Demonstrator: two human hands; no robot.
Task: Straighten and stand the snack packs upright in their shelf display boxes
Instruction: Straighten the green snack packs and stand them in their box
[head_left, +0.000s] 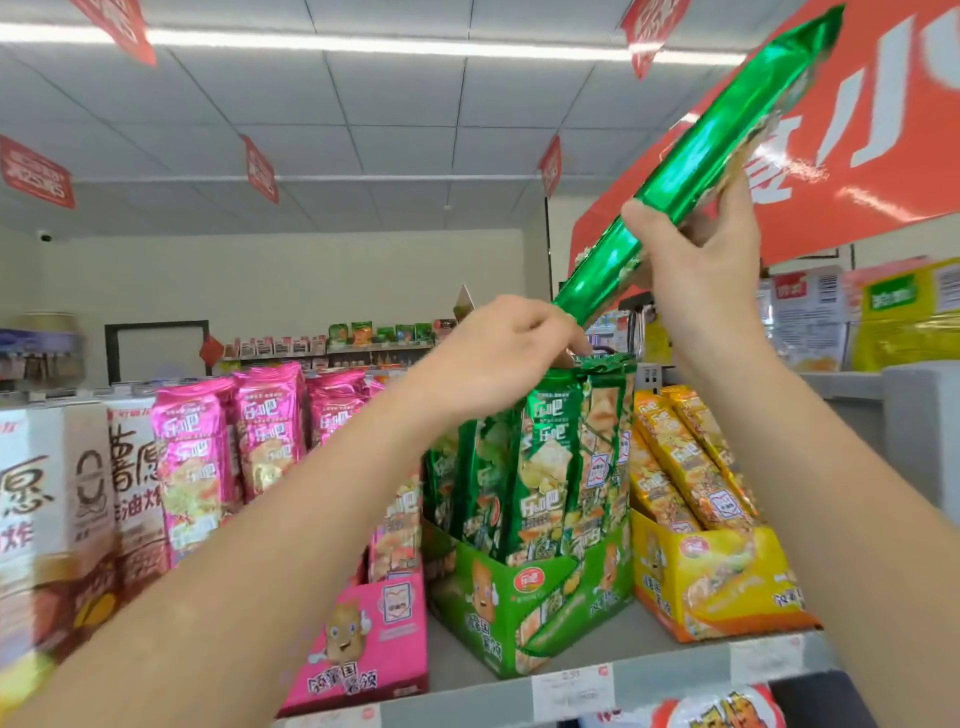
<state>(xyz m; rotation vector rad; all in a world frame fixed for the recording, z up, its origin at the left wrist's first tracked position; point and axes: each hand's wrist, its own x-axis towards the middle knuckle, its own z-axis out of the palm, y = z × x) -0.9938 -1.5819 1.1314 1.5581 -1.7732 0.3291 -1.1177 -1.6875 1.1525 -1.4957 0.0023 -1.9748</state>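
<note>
Shop shelf (457, 660): the right hand (696, 270) clamped round the lower half of a long green snack pack (701, 156), raised slantwise above its green display box (498, 613). The left hand (498, 353) pinched the tops of the green packs (550, 467) standing inside. Light, slick, crinkly foil likely called for a gentle mid-body grip. A pink box (363, 649) and a yellow box (717, 587), both stocked, flanked it.

One long shiny green pack (696, 171) is up in the air, tilted diagonally, gripped low down by the right hand (701, 270). The other green packs (545, 457) stand mostly upright in the green display box (498, 613) on the shelf (467, 670), with the left hand (514, 353) curled on their tops. Pink packs (260, 431) stand in the pink display box (374, 639) to the left. Yellow packs (691, 467) lean back in the yellow display box (727, 582) on the right.
</note>
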